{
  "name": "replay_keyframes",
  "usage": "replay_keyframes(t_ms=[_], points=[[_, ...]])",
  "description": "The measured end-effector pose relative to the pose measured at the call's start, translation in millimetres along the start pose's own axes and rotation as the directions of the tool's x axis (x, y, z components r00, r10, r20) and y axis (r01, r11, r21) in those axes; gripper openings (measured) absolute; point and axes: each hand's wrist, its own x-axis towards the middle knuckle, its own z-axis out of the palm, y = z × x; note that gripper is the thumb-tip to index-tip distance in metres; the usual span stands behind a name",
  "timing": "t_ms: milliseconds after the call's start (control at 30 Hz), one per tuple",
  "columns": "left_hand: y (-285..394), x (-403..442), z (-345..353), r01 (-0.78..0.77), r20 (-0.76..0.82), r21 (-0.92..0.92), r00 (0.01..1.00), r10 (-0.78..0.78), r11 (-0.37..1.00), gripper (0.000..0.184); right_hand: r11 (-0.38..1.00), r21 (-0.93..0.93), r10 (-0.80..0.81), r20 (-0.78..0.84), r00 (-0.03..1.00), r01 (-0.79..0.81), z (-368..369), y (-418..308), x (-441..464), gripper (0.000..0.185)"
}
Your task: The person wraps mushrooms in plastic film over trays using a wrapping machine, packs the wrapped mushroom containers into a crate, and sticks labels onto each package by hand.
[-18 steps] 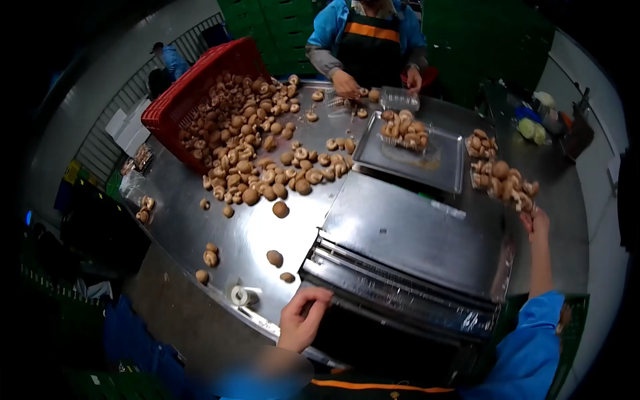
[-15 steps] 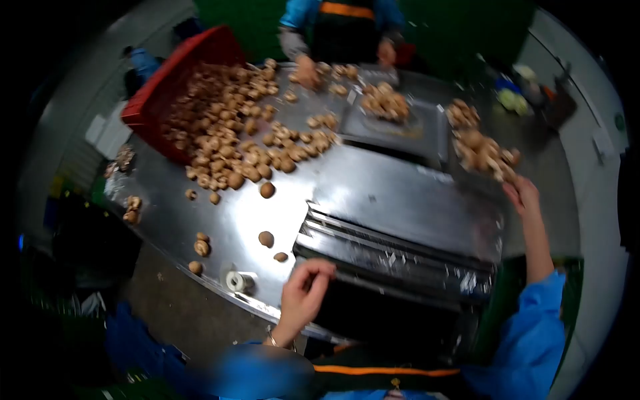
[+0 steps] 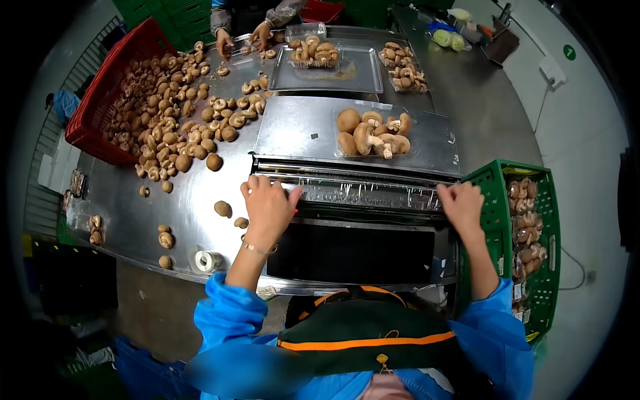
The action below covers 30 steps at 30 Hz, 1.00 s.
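Observation:
A wrapping machine with a flat metal plate (image 3: 293, 133) lies in front of me. Across its front roller runs clear plastic film (image 3: 367, 195), glinting and wrinkled. My left hand (image 3: 269, 208) is closed at the film's left end, thumb towards the middle. At the right end, my right hand (image 3: 462, 208) pinches the film with curled fingers; the fingertips are partly hidden. Beyond the roller, a clear tray of shiitake mushrooms (image 3: 365, 139) rests on the plate, apart from both hands. Below the roller is a black panel (image 3: 353, 253).
A tipped red crate (image 3: 100, 100) spills mushrooms (image 3: 180, 127) over the table's left. A metal tray (image 3: 367, 70) and packed mushrooms (image 3: 404, 67) lie farther back. A green crate (image 3: 497, 200) of packs stands right. A label roll (image 3: 205, 261) sits front left. A co-worker's hands (image 3: 243, 41) handle mushrooms opposite.
The mushroom tray moved from my right hand at the far right onto the metal plate. My right hand came back to the roller; my left hand moved up to it. The view shifted.

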Motion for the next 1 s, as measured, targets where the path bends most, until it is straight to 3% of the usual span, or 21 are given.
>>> replay_keyframes(t_ms=[33, 100, 133, 200, 233, 267, 300, 333, 367, 433, 467, 500, 533, 600, 667, 700, 733, 767, 833, 933, 1000], points=[[4, 7, 7, -0.001, 0.08, 0.029, 0.997, -0.001, 1.0, 0.042, 0.996, -0.086, 0.012, 0.091, 0.996, -0.004, 8, -6, -4, 0.037], [12, 28, 18, -0.058, 0.133, 0.124, 0.99, 0.042, 0.991, 0.048, 0.992, -0.059, -0.117, -0.053, 0.992, 0.114, 28, -22, -2, 0.036], [16, 34, 18, -0.03, 0.235, 0.06, 0.972, 0.015, 0.998, 0.044, 0.988, 0.079, -0.13, -0.046, 0.99, 0.134, 37, -19, 1, 0.035], [4, 35, 41, -0.017, 0.128, -0.331, 0.99, 0.063, 0.944, 0.029, 0.907, 0.416, -0.074, 0.015, 0.997, 0.061, 41, -6, 5, 0.031], [-2, 33, 11, 0.291, 0.375, -0.648, 0.926, -0.038, 0.704, 0.025, 0.732, 0.679, -0.056, 0.141, 0.988, -0.056, 30, 1, 1, 0.027], [-13, 30, -8, 0.438, 0.513, -0.736, 0.858, 0.005, 0.516, 0.025, 0.346, 0.764, 0.082, 0.553, 0.829, -0.544, 3, -1, -9, 0.024], [-31, 23, -14, 0.716, 0.731, -0.681, 0.679, 0.075, 0.152, 0.027, 0.037, 0.79, -0.006, 0.613, 0.79, -0.612, -2, 7, -21, 0.021], [-39, 4, -27, 0.761, 0.732, -0.589, 0.645, 0.219, -0.271, 0.027, -0.333, 0.637, -0.145, 0.693, 0.706, -0.695, 2, 24, -33, 0.019], [-48, -10, -22, 0.806, 0.722, -0.275, 0.533, 0.441, -0.524, 0.031, -0.426, 0.599, -0.306, 0.61, 0.731, -0.678, -1, 26, -14, 0.017], [-34, -28, -40, 0.761, 0.378, -0.063, 0.617, 0.69, -0.646, 0.037, -0.58, 0.473, -0.545, 0.379, 0.748, -0.663, -23, 35, 23, 0.015], [-23, -8, -54, 0.548, 0.14, -0.29, 0.836, 0.531, -0.785, 0.033, -0.651, 0.383, -0.618, 0.233, 0.751, -0.655, -29, 36, 38, 0.015], [-8, 19, -67, 0.263, -0.142, -0.417, 0.927, 0.348, -0.87, 0.03, -0.708, 0.281, -0.652, 0.094, 0.752, -0.648, -39, 38, 46, 0.016], [-4, 52, -81, 0.205, -0.105, -0.252, 0.966, 0.237, -0.946, 0.03, -0.753, 0.179, -0.65, -0.054, 0.758, -0.633, -49, 40, 54, 0.018], [4, 132, -77, 0.034, -0.012, -0.322, 0.999, 0.04, -0.946, 0.033, -0.817, 0.456, -0.363, 0.068, 0.929, -0.352, -74, -11, 110, 0.015], [22, 191, -16, -0.08, -0.031, -0.821, 0.995, -0.095, -0.565, 0.038, -0.668, 0.74, -0.092, 0.023, 0.996, -0.079, -65, -58, 171, 0.013], [26, 213, 23, -0.099, -0.078, -0.973, 0.991, -0.107, -0.207, 0.041, -0.433, 0.901, -0.081, -0.059, 0.995, 0.019, -14, -54, 204, 0.016], [27, 221, 57, -0.032, -0.028, -0.995, 0.999, 0.041, 0.096, 0.041, 0.482, 0.843, -0.102, -0.217, 0.971, 0.239, 25, -60, 217, 0.022], [29, 220, 82, -0.02, 0.048, -0.914, 0.986, 0.157, 0.405, 0.042, 0.492, 0.857, -0.198, -0.062, 0.978, 0.154, 55, -63, 224, 0.026], [28, 212, 111, -0.017, 0.113, -0.907, 0.953, 0.282, 0.42, 0.04, 0.394, 0.892, -0.302, 0.353, 0.885, -0.221, 71, -72, 228, 0.028], [22, 191, 92, 0.103, 0.276, -0.926, 0.84, 0.467, 0.363, 0.041, 0.471, 0.853, -0.546, 0.482, 0.685, -0.225, 50, -56, 203, 0.03], [24, 189, 66, 0.43, 0.496, -0.867, 0.69, 0.527, 0.253, 0.045, 0.36, 0.801, -0.482, 0.599, 0.64, -0.478, 44, -47, 190, 0.032]])
